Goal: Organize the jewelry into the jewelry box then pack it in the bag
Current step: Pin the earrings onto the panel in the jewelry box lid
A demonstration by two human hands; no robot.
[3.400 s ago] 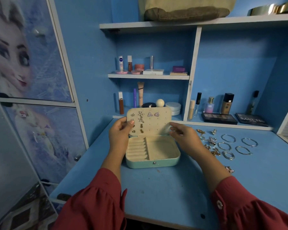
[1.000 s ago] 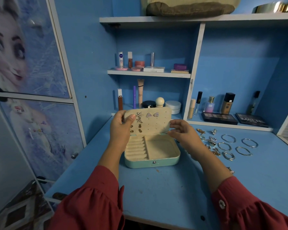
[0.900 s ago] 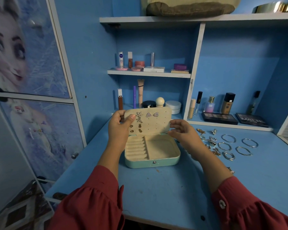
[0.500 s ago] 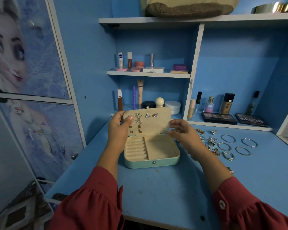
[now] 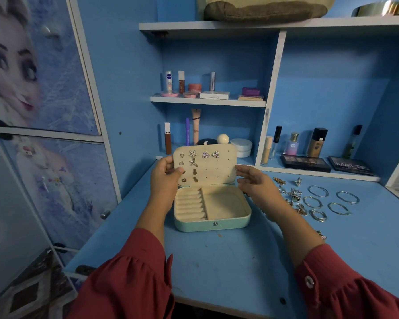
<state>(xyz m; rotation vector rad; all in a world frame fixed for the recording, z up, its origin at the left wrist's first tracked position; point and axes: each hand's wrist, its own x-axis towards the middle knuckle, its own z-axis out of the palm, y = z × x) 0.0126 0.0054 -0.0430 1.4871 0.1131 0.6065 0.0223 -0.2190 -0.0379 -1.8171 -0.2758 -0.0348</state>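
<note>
A mint-green jewelry box (image 5: 211,225) stands open on the blue desk (image 5: 217,261). Its cream lid panel (image 5: 219,171) stands upright with several earrings (image 5: 200,157) pinned to it. My left hand (image 5: 165,180) grips the lid's left edge, thumb on the panel's front. My right hand (image 5: 251,183) touches the lid's right edge with relaxed fingers. The box's ring rolls and its open compartment hold nothing. Loose rings and earrings (image 5: 294,196) and several silver bangles (image 5: 327,200) lie on the desk to the right. An olive bag (image 5: 263,9) sits on the top shelf.
Cosmetics fill the shelves behind the box: tubes and jars (image 5: 194,86), bottles (image 5: 316,142) and two dark palettes (image 5: 327,163). A cupboard with a printed door (image 5: 32,88) stands at the left. The desk's front edge (image 5: 217,305) runs just below my red sleeves.
Both hands have stayed at the lid's two edges. The view has shifted only slightly, and the box and the loose jewelry lie where they were.
</note>
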